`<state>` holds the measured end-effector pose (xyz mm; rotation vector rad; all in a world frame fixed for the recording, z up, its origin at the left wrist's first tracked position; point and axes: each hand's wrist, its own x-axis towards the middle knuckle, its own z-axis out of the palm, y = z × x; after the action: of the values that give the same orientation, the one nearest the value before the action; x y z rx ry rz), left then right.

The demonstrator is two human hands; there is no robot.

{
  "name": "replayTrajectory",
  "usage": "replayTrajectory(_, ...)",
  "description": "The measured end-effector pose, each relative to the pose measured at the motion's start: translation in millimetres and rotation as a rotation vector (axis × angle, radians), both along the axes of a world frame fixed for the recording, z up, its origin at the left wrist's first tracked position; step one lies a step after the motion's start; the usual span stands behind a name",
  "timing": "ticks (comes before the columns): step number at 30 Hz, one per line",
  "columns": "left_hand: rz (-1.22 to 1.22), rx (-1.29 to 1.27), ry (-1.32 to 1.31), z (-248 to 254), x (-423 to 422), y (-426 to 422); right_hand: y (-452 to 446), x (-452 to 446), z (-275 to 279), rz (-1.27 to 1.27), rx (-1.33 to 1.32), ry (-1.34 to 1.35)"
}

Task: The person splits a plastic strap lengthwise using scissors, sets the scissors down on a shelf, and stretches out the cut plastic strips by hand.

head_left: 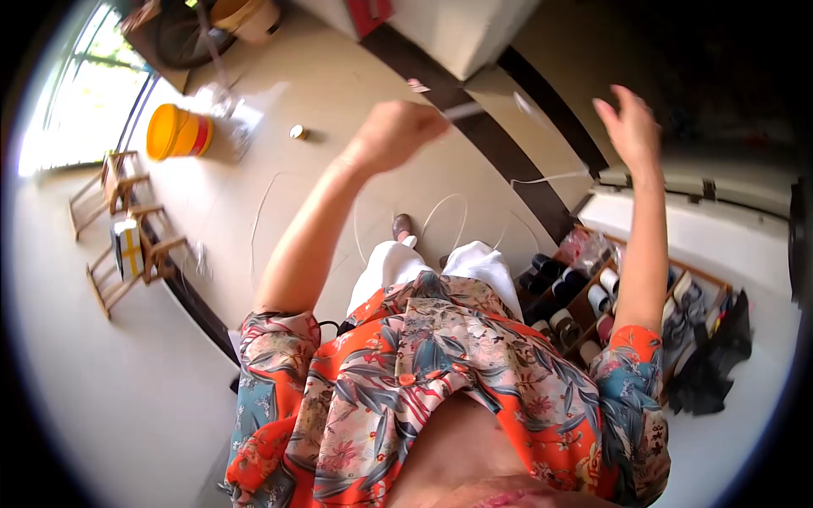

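My left hand (394, 134) is raised over the tiled floor, its fingers closed together; a blurred pale strand seems to run from it to the right, and what the fingers grip is too small to name. Off to the right, my right hand (631, 131) is held up with thumb and fingers apart, nothing visible in it. A thin white cord (464, 222) lies in loose loops on the floor around my feet, and part of it (550, 179) stretches toward the right side below my right hand.
A yellow bucket (176, 133), a small can (298, 132) and wooden stools (127, 254) stand at the left. At the right is a shoe rack (584, 317) with several shoes. A wheel (182, 42) and another bucket (246, 19) are at the top left.
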<state>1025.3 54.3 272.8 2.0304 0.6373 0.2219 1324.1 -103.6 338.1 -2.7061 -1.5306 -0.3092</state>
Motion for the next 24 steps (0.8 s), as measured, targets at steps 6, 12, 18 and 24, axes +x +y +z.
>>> replayTrajectory(6,-0.099,-0.020,-0.155,24,49,-70,-1,-85,-7,0.398,-0.024,1.459)
replayTrajectory(12,0.067,-0.118,0.073,17,-34,-34,31,-55,0,0.458,-0.107,1.468)
replayTrajectory(18,0.507,-0.547,-0.625,15,-127,-30,55,-71,-39,0.561,0.024,1.810)
replayTrajectory(24,0.497,-0.537,-1.133,66,-85,-13,89,-137,-80,0.720,-0.162,1.890)
